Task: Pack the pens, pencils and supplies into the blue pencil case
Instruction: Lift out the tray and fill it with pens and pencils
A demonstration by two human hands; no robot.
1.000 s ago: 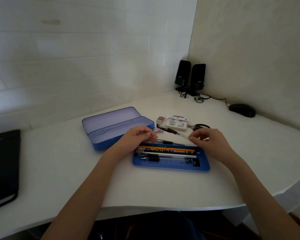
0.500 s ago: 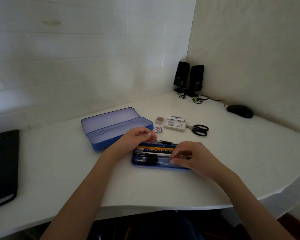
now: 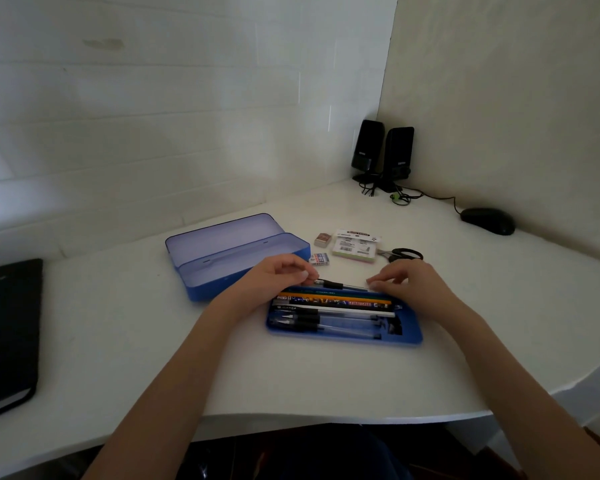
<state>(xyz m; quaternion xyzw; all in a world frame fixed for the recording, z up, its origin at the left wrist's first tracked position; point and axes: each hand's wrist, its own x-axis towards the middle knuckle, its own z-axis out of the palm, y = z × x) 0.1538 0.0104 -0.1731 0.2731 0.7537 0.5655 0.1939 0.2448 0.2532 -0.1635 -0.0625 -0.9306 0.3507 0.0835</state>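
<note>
Open blue pencil case [image 3: 236,258] lies mid-desk; its blue tray [image 3: 343,336] nearer the front edge holds pens and pencils [image 3: 333,306] lying lengthwise.

**Not much readable text on this desk tbh**

Only thing I can actually read is "2B" on the little eraser [image 3: 320,259] sitting just behind the left hand. The sticky-note pack [image 3: 355,249] has a label with a barcode and some print, way too small to make out. Both speakers [image 3: 381,155] carry a small logo on the front, also illegible. The printed pencils [image 3: 336,301] in the tray are just blur.
</note>
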